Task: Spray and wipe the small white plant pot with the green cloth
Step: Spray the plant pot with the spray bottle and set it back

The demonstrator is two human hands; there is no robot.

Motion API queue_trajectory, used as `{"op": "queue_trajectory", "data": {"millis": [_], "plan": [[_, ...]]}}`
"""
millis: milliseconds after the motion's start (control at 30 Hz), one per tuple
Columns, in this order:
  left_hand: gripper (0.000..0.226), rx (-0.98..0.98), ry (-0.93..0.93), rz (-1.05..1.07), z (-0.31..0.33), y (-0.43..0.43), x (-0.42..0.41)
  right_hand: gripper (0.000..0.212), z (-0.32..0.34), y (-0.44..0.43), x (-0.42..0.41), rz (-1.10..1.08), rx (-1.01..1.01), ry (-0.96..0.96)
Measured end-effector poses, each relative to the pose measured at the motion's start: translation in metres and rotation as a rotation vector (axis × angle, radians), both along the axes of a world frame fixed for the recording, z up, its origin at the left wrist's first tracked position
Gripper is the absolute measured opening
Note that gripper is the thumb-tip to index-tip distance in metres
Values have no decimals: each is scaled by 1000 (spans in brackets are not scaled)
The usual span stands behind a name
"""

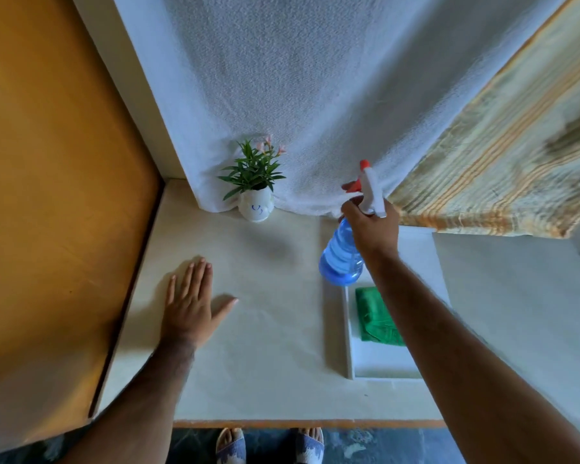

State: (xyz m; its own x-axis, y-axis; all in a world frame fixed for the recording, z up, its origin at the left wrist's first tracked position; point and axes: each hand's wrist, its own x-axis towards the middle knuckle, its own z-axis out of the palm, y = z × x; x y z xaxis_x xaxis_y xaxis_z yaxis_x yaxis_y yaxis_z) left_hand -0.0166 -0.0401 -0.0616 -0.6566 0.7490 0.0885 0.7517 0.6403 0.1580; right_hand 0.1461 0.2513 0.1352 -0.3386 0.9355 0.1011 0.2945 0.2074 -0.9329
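Observation:
A small white plant pot (256, 206) with green leaves and pink flowers stands at the back of the table, against a hanging white cloth. My right hand (372, 226) grips the neck of a blue spray bottle (341, 259) with a white and orange head, lifted off the table to the right of the pot, its nozzle pointing up and away. My left hand (191, 301) lies flat on the table, fingers spread, holding nothing. A folded green cloth (374, 316) rests in a white tray (382, 366) under my right forearm, partly hidden by it.
The cream table (265, 346) ends at a front edge near my feet. An orange-brown panel (57, 195) walls off the left side. A white textured cloth (298, 95) hangs behind the pot, and a striped curtain (499, 162) hangs at the back right.

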Motion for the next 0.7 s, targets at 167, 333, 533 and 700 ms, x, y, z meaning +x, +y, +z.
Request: {"op": "queue_trajectory", "data": {"millis": [167, 333, 533, 700], "plan": [[98, -9, -16, -4, 1, 1, 1, 7, 11, 36, 26, -107, 83, 145], [99, -21, -18, 0, 0, 1, 1, 22, -7, 64, 38, -138, 174, 139], [97, -36, 16, -16, -4, 0, -2, 15, -52, 81, 50, -228, 138, 131], [99, -41, 1, -23, -2, 2, -2, 14, -68, 79, 52, -190, 177, 107]]}}
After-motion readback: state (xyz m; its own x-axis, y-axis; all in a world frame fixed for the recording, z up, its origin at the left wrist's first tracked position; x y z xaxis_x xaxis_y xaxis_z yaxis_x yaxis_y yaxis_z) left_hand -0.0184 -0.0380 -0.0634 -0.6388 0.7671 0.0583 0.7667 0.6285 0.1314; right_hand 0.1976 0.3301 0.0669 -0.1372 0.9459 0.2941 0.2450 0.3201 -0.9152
